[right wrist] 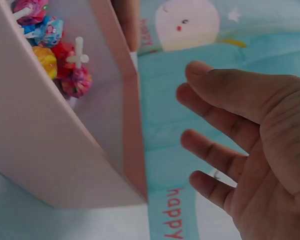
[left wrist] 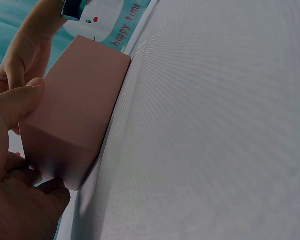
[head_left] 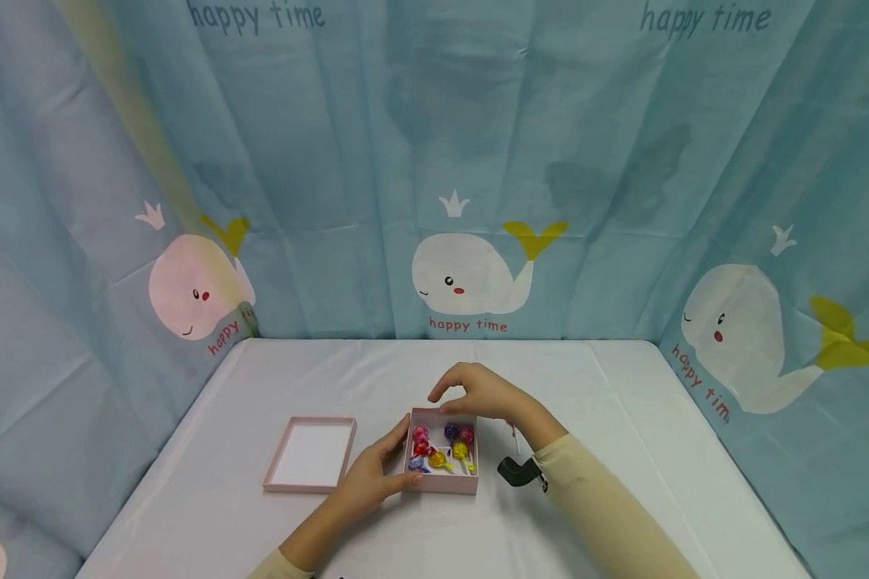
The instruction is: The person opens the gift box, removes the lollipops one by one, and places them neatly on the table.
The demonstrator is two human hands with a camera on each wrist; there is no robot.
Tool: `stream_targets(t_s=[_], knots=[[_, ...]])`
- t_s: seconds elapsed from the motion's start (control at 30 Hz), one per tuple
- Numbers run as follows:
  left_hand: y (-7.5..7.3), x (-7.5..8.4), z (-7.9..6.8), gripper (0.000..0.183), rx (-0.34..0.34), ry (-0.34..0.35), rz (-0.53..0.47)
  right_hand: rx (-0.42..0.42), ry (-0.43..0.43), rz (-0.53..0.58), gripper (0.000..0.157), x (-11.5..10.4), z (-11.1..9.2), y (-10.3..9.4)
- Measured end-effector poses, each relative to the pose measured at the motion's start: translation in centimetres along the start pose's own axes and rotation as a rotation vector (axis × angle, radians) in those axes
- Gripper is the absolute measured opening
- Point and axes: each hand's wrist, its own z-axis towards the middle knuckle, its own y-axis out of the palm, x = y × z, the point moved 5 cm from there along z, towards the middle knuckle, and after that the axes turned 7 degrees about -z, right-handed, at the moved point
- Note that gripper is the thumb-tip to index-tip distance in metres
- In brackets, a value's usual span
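Observation:
A pink open-topped box (head_left: 449, 483) stands on the white table, with several wrapped lollipops (head_left: 438, 458) in red, blue, yellow and purple lying in it. My left hand (head_left: 369, 474) holds the box at its left side; in the left wrist view the thumb (left wrist: 27, 102) lies on the front face and the curled fingers press the side. Above the far edge of the box is my right hand (head_left: 481, 390), holding nothing. Its fingers are apart and slightly bent in the right wrist view, beside the box wall (right wrist: 55, 125).
Left of the box lies a shallow pink-edged lid (head_left: 310, 454), its white inside facing up. A small lollipop (head_left: 516, 438) shows on the table by my right wrist, partly hidden. Blue curtains (head_left: 333, 241) with whale prints hang around the table (head_left: 586, 378).

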Motion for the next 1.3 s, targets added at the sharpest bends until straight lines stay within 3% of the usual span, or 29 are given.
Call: stream_targets(t_s=[0.27,0.7,1.03,1.3], knots=[[-0.1,-0.1,-0.1,0.098,0.002,-0.009,-0.004,-0.091,-0.064,-0.093,0.02,-0.4,1.8,2.6],[-0.2,0.3,0.0,0.099,-0.023,0.005,-0.02,-0.131,-0.033,-0.044,0.028,-0.4,1.5,4.3],[-0.1,0.0,0.0,0.096,-0.003,-0.006,-0.014,-0.131,-0.031,-0.129,0.026,-0.1,1.2,5.8],[-0.2,-0.1,-0.1,0.096,-0.004,-0.003,-0.016,-0.049,-0.075,-0.198,0.025,-0.3,1.2,6.2]])
